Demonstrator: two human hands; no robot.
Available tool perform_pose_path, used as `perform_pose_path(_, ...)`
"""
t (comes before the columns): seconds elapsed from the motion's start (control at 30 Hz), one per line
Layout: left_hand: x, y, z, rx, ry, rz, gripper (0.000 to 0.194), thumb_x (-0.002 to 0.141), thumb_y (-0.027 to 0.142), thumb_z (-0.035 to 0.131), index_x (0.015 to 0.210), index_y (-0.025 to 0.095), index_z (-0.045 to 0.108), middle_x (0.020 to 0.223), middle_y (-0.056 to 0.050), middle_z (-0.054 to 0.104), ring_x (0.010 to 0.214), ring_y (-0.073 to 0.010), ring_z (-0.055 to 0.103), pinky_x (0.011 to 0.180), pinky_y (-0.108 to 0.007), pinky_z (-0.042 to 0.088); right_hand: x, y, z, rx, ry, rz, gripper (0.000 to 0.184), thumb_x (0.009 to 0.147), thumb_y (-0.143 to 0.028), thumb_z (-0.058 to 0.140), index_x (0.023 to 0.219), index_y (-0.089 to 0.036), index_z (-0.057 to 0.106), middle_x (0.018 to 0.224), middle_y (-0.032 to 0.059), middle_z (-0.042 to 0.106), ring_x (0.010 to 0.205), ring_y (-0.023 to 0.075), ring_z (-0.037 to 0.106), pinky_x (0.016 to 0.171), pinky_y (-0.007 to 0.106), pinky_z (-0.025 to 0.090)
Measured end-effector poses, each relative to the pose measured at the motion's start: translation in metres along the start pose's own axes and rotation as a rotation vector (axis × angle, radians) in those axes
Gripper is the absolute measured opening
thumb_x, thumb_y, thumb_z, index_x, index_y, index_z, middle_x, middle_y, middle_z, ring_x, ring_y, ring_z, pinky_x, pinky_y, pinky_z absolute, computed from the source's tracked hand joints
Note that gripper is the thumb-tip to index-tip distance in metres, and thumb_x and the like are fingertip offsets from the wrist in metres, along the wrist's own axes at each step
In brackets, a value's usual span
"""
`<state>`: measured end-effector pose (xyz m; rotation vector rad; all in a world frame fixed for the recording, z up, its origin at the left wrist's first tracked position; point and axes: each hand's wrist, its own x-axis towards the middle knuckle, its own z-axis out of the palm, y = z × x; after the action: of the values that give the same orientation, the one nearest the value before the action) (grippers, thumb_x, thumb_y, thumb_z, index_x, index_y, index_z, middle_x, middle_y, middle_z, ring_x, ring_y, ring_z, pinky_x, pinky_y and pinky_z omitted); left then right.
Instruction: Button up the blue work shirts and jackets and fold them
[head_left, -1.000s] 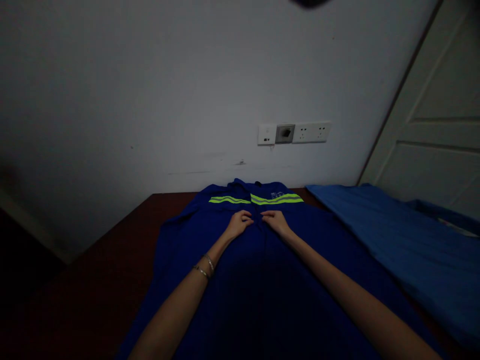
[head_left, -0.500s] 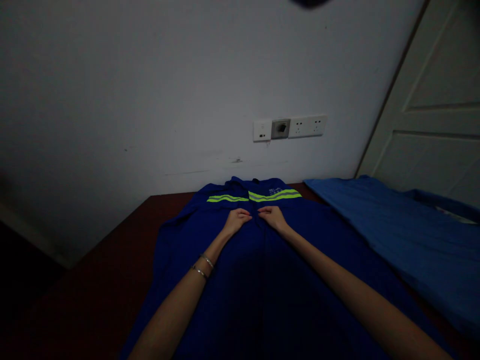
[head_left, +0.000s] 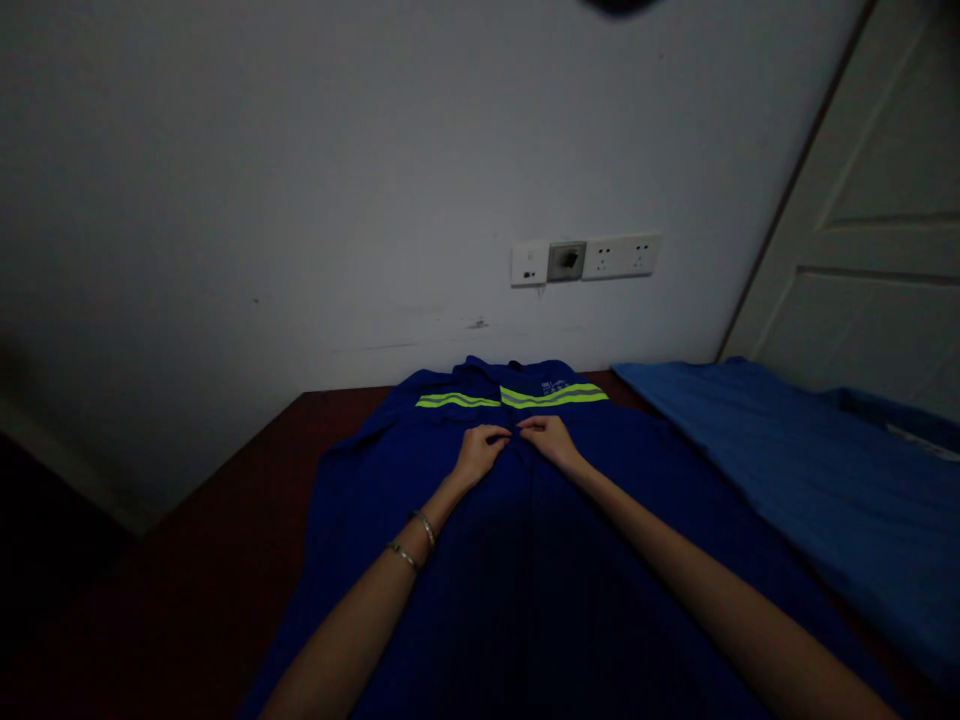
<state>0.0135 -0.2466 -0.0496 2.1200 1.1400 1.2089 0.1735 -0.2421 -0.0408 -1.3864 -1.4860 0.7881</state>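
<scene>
Evidently, left hand [head_left: 478,453] and right hand [head_left: 553,442] pinch the blue jacket [head_left: 397,475] (just below its stripes [head_left: 555,397]).

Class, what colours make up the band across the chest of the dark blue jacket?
Bright yellow-green with a grey stripe along its middle; the head view shows it.

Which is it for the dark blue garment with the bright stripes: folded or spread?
Spread: the dark blue garment lies broadly across the tabletop, striped chest facing up.
</scene>
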Motion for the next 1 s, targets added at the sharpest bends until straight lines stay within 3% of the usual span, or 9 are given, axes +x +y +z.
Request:
perform_pose_path(0.27,-0.0004,0.0011,-0.0012,0.004,-0.005,-0.018,0.016,0.072,0.016,0.058,0.084,0.018,0.067,0.085,-0.004,0.068,0.082,-0.0164,0.061,0.079,-0.028,0.044,-0.0035,-0.0001,0.0011,-0.002,-0.028,-0.057,0.021,0.063,-0.014,0.054,0.079,-0.014,0.068,0.07,0.0037,0.068,0.065,0.0146,0.061,0.059,0.021,0.044)
perform_pose_path(0.6,-0.0024,0.0023,0.0,-0.082,0.032,-0.072,0.019,0.069,0.014,0.058,0.087,0.017,0.055,0.071,0.0,0.067,0.072,-0.0137,0.063,0.074,-0.024,0.044,-0.0046,0.0024,0.0021,-0.024,-0.087,-0.115,0.022,0.065,-0.018,0.054,0.081,-0.015,0.069,0.076,0.0037,0.068,0.069,0.0148,0.06,0.063,0.023,0.044)
perform_pose_path(0.87,-0.0037,0.0017,0.001,-0.09,0.043,-0.078,0.02,0.069,0.012,0.056,0.088,0.018,0.052,0.071,0.001,0.067,0.072,-0.0136,0.064,0.07,-0.023,0.044,-0.0048,-0.0022,-0.0002,0.093,-0.095,-0.072,0.02,0.064,-0.025,0.055,0.072,-0.015,0.07,0.077,0.0046,0.069,0.074,0.0164,0.06,0.07,0.025,0.044)
perform_pose_path(1.0,-0.0029,0.0016,0.0021,-0.07,0.054,-0.093,0.02,0.068,0.014,0.059,0.087,0.018,0.052,0.071,0.001,0.067,0.073,-0.0145,0.064,0.069,-0.023,0.045,-0.0038,-0.0012,-0.0031,0.247,-0.088,0.066,0.028,0.067,-0.024,0.048,0.084,-0.014,0.069,0.074,0.004,0.068,0.064,0.0133,0.059,0.058,0.022,0.043)
